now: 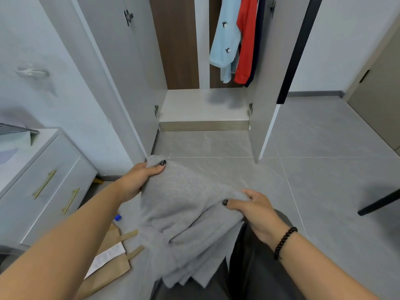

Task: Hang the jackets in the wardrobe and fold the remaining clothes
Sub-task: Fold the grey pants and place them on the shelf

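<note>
A person holds a grey knit garment [186,215] over the lap, in front of an open wardrobe [203,109]. The right hand [257,213] pinches one upper edge, thumb on top; the left hand [138,178], arm stretched further forward, pinches the far corner. The fabric looks soft, light and limp, so it likely handles best gripped at edges or corners. Beyond, a pale blue jacket [225,37] and a red jacket [246,40] hang inside.

Head view looks forward and down, close over the hands, facing the wardrobe [203,61].
</note>
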